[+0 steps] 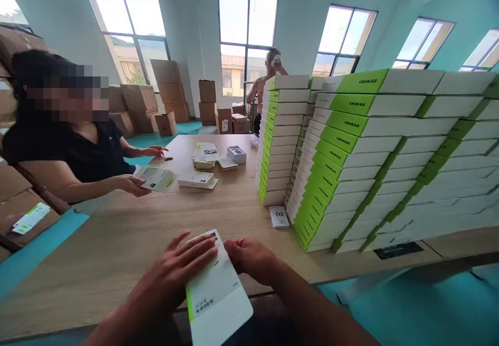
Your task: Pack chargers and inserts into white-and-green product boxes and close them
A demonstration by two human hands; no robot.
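A flat white carton point(218, 294) with a green edge strip and small dark print is tilted over the table's near edge. My left hand point(183, 260) lies across its upper part, fingers stretched over the top face and the thumb hidden. At the carton's upper right edge, my right hand point(249, 257) is closed in a pinch, its fingers curled against the edge. Beyond the right hand, a small white printed card or booklet point(279, 217) lies beside stacked white and green boxes point(343, 153).
Across the wooden table point(128, 247), a co-worker point(78, 148) holds another flat carton point(156, 178). Several flat cartons point(205, 157), a white box point(196, 179) and an open box point(236, 154) lie mid-table. Another person point(257, 93) stands behind the stacks, near brown cardboard boxes point(171, 88).
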